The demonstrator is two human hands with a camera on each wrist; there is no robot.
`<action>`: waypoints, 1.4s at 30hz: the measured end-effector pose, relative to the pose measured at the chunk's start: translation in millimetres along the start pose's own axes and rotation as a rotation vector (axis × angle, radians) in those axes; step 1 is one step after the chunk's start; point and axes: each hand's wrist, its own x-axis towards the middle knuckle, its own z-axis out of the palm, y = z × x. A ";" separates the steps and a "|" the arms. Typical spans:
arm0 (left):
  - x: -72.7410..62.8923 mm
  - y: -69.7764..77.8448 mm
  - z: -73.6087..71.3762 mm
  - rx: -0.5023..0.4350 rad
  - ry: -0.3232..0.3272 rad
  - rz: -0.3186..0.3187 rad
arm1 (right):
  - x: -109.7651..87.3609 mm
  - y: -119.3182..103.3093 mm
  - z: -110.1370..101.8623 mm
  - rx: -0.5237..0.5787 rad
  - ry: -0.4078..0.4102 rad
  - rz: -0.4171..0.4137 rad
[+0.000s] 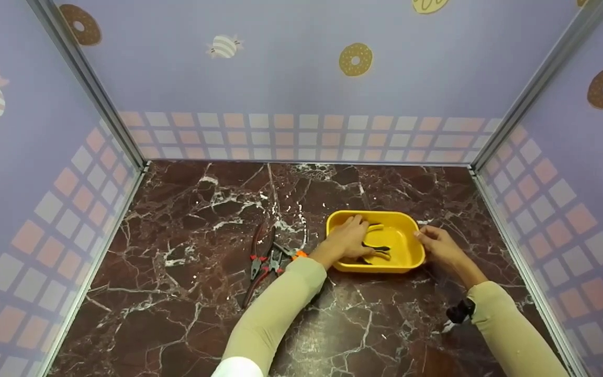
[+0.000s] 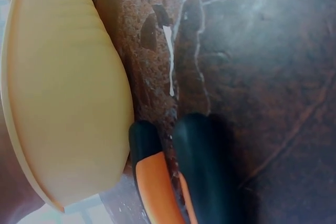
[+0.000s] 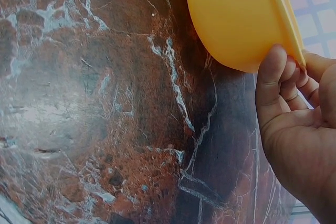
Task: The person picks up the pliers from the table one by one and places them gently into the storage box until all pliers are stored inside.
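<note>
A yellow plastic basin (image 1: 403, 238) stands on the marble-patterned table, with pliers (image 1: 377, 226) with yellow and black handles inside. My left hand (image 1: 347, 240) reaches over its near left side, palm down over the pliers; their heads are hidden under it, and I cannot tell whether the fingers grip them. With thumb and fingertips, my right hand (image 3: 296, 98) pinches the basin's right rim. In the left wrist view the basin's outer wall (image 2: 68, 87) shows beside a tool's orange-and-black handles (image 2: 155, 177); the left hand's fingers are out of sight there.
Left of the basin lie red-handled pliers (image 1: 256, 266), another red-handled pair (image 1: 271, 262) and an orange-handled tool (image 1: 297, 254), close together and overlapping. Patterned panels (image 1: 301, 78) close off the table at the back and both sides.
</note>
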 end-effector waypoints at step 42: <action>-36.5 -32.4 -72.6 0.101 -0.045 0.252 | 1.8 1.8 -1.4 0.015 -0.018 0.012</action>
